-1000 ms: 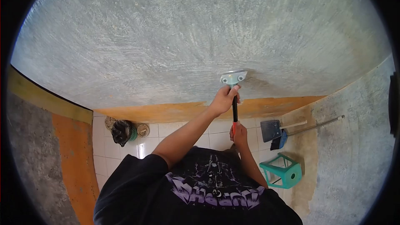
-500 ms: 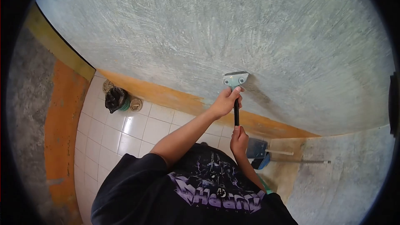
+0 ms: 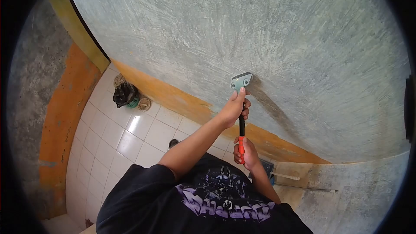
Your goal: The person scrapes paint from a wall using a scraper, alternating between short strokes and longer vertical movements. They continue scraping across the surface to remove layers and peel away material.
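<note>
A long-handled scraper (image 3: 242, 122) points away from me, its pale green head (image 3: 241, 81) and dark blade edge right at the rough grey wall (image 3: 190, 34). My left hand (image 3: 233, 112) is wrapped round the black shaft just below the head, thumb lying along it. Lower down, my right hand (image 3: 248, 153) grips the red handle end. The head sits slightly tilted, and its shadow falls down the wall to the right.
An orange band (image 3: 173, 91) runs along the wall's foot above white floor tiles (image 3: 130, 145). A green basket with a black bag (image 3: 125, 94) stands by a small round container (image 3: 144, 104). A dustpan (image 3: 267, 169) and long pole (image 3: 307, 188) lie at lower right.
The scraper's head has turned and shifted slightly left. My right hand has moved down and left, and the red grip now shows. My view has tilted a little.
</note>
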Demonstrator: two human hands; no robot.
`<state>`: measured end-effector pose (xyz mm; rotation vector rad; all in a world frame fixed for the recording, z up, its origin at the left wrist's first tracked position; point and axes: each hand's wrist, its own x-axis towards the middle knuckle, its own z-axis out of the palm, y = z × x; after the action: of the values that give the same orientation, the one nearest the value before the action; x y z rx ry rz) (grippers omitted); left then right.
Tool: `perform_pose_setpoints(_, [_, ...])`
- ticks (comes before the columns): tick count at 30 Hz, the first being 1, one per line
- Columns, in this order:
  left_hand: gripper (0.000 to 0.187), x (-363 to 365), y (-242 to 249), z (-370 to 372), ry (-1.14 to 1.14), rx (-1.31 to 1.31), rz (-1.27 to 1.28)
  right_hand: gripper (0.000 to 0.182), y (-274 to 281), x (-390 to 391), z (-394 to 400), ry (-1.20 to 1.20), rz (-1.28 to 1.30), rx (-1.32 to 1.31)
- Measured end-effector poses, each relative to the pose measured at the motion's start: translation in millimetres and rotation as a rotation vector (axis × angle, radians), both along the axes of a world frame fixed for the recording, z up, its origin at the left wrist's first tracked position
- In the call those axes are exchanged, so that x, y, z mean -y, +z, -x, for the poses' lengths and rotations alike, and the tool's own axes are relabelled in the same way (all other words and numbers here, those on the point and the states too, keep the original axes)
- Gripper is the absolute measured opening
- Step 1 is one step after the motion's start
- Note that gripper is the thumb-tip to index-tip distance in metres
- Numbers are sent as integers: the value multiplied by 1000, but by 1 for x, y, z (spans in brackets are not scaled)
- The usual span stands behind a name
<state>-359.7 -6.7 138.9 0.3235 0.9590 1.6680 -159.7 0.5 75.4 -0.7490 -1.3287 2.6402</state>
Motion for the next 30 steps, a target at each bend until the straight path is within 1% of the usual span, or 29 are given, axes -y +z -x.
perform_pose_setpoints(2, [44, 2, 4, 6, -6, -25, -57, 45, 6, 9, 8, -40, -43, 13])
perform_pose_setpoints(5, [45, 3, -8, 7, 1, -137, -75, 46, -11, 14, 14, -102, -201, 48])
perform_pose_setpoints(8, [46, -3, -35, 0, -5, -193, -51, 47, -36, 13, 9, -130, -180, 79])
perform_pose_setpoints(11, [46, -6, -23, 5, 10, -245, -55, 50, -31, 10, 17, -134, -241, 94])
perform_pose_setpoints(13, [46, -4, -20, 7, 6, -231, -67, 50, -34, 12, 20, -166, -251, 116])
perform_pose_setpoints(17, [46, -2, -36, 3, 2, -242, -54, 50, -46, 24, 18, -209, -205, 127])
perform_pose_setpoints(20, [46, -4, -23, 4, 26, -294, -53, 50, -40, 19, 21, -191, -243, 112])
perform_pose_setpoints(23, [46, -2, -10, 12, 34, -308, -57, 51, -33, 21, 31, -206, -224, 107])
perform_pose_setpoints(26, [46, 1, -17, 14, 21, -294, -82, 49, -28, 25, 30, -205, -247, 135])
perform_pose_setpoints(29, [45, -2, -34, 11, 32, -265, -48, 49, -34, 23, 24, -208, -310, 179])
perform_pose_setpoints(30, [44, -3, -32, 12, 19, -270, -42, 49, -33, 23, 25, -210, -313, 181])
